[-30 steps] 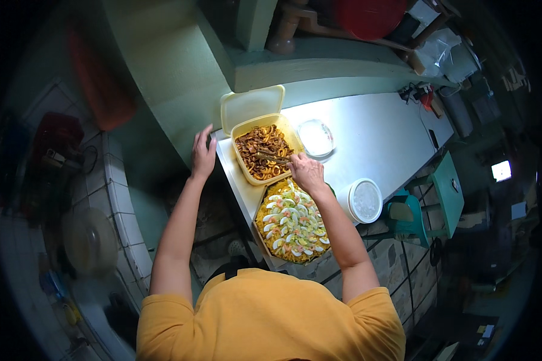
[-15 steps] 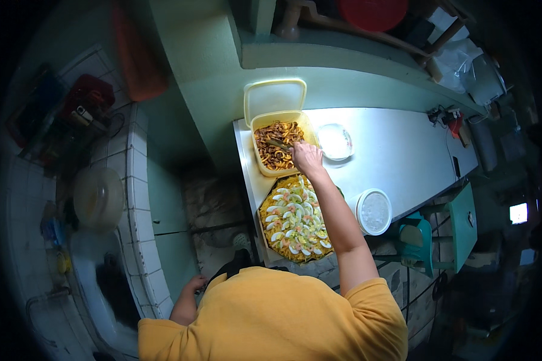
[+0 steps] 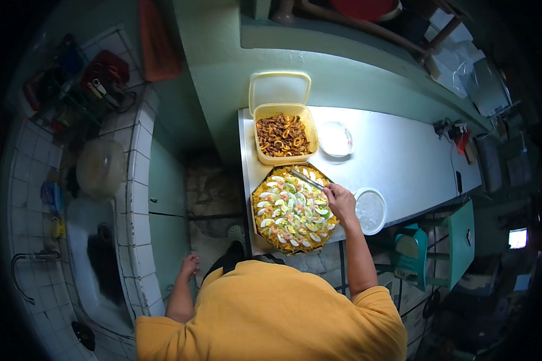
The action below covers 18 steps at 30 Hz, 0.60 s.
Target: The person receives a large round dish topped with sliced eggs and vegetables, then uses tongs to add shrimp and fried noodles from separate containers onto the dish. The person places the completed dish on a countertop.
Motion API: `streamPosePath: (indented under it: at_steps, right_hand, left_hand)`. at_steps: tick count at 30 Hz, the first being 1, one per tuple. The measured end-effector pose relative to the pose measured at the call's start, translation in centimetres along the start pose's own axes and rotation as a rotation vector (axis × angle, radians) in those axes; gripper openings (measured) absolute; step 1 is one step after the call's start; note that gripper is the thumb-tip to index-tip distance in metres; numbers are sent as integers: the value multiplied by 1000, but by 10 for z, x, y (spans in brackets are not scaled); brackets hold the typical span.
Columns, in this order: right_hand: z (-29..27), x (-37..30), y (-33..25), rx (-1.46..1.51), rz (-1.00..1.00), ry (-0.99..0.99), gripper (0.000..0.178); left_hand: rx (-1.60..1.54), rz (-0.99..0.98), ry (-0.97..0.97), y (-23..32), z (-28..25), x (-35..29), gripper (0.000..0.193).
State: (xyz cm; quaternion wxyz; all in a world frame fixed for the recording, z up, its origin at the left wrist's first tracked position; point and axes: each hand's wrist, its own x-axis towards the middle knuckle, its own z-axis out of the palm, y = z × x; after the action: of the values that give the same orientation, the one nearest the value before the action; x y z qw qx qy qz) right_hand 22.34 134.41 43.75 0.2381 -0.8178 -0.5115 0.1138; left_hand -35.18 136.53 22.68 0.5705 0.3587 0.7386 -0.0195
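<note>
My right hand [image 3: 341,201] is closed around the handle of metal tongs [image 3: 307,178]. Their tip hangs over the far side of a large octagonal tray [image 3: 254,222] of yellow noodles, topped with egg slices, shrimp and chopped greens [image 3: 292,207]. Just beyond the tray stands a yellow plastic tub [image 3: 286,160], its lid [image 3: 279,88] propped up against the wall. Dark brown squid rings and strips [image 3: 283,133] fill it. Whether the tips pinch any food is too small to make out. Down by my left side, my left hand [image 3: 190,265] hangs with its fingers curled, seemingly around nothing.
On the white table [image 3: 403,144] stand a white bowl [image 3: 335,138] and a round container with a whitish lid [image 3: 370,210]. Green chairs [image 3: 412,253] are at the right. A tiled counter with a sink [image 3: 96,253] runs along my left.
My right hand has drawn the tongs out of the squid tub and nearer to me, over the noodle tray. My left hand has risen slightly at my side.
</note>
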Motion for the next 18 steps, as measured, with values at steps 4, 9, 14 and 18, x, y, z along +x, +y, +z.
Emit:
streamPosePath:
  at_steps: [4,9,14,18]
  right_hand:
    - [3,-10,17,-21,31,9,25]
    - [-9,17,22,118,67,87,25]
    - [17,104,3,-117,10,161,28]
    - [38,170,-14,-267,76,91,32]
  left_hand:
    - [106,-50,-52,-4,8,-1,28]
    - [31,-9,-15,3,1,1,29]
    - [37,5,-16,10,1,5,29]
    - [1,7,-15,9,-3,6,31]
